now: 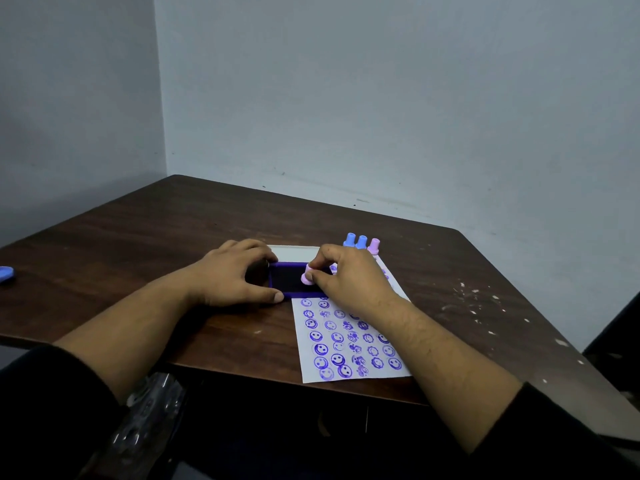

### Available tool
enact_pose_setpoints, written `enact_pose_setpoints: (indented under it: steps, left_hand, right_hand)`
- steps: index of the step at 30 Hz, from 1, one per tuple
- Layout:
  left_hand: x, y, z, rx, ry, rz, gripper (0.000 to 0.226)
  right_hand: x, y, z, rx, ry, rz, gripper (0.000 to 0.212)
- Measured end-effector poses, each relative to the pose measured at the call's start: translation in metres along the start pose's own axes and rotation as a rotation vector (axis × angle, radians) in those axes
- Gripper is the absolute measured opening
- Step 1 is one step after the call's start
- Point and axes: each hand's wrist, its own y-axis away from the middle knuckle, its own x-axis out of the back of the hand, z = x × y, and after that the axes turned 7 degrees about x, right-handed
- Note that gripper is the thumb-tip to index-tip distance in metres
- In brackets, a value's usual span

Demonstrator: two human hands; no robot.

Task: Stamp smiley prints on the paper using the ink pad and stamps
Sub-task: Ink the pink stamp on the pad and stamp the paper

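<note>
The fingertips (317, 276) of the right hand (341, 277) pinch a small pink stamp (307, 277) by its stem, and its wide base sits down on the dark ink pad (289, 277). The other fingers of that hand curl over the pad's right end. The left hand (233, 275) grips the pad's left end, thumb stretched along the near edge of its purple case and fingers hooked over the far side.

The pad lies across the upper part of a white sheet of paper (349, 337), which reaches toward the near edge of the brown table (138, 237). Below the pad the paper is filled with rows of purple smiley prints (337, 358), some dark, some faint.

Just beyond the right hand, at the paper's far corner, three more stamps stand upright in a tight row: two blue stamps (355, 241) and one pink spare stamp (373, 245). Far off at the table's left edge lies a small blue object (6, 274), cut off by the frame. White flecks (474, 296) dot the table's right side.
</note>
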Motion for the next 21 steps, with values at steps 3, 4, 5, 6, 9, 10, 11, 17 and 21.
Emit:
enact_pose_setpoints:
  steps: [3, 4, 5, 6, 9, 10, 11, 17, 21]
  left_hand:
    - [0.0, 0.0, 0.0, -0.002, 0.0, 0.003, 0.095]
    - [0.0, 0.0, 0.001, -0.002, -0.001, 0.0, 0.095]
    - [0.001, 0.0, 0.001, -0.003, -0.003, -0.001, 0.095]
    - [0.001, 0.001, 0.002, -0.005, -0.004, -0.001, 0.095]
    - [0.001, 0.001, 0.002, -0.008, 0.0, 0.001, 0.09]
    - [0.002, 0.001, 0.002, -0.01, 0.0, -0.002, 0.088]
    - [0.002, 0.001, 0.002, -0.009, 0.0, -0.008, 0.088]
    - [0.003, 0.001, 0.002, -0.011, 0.003, -0.015, 0.093]
    - [0.003, 0.001, 0.002, -0.012, 0.008, -0.019, 0.094]
  right_hand:
    - [-0.001, 0.001, 0.001, 0.008, -0.012, 0.012, 0.009]
    - [-0.001, 0.001, 0.002, 0.012, -0.01, 0.013, 0.009]
    - [-0.001, 0.001, 0.002, 0.018, -0.009, 0.014, 0.01]
    - [0.0, 0.002, 0.001, 0.023, -0.016, 0.015, 0.01]
    - [0.005, 0.004, -0.001, 0.045, -0.043, 0.057, 0.012]
    - [0.009, 0.004, -0.003, 0.054, -0.047, 0.083, 0.012]
    - [0.015, 0.004, -0.005, 0.063, -0.053, 0.108, 0.011]
    - [0.058, 0.011, -0.02, 0.121, -0.175, 0.256, 0.01]
    - [0.075, 0.037, -0.019, 0.121, -0.288, 0.325, 0.01]
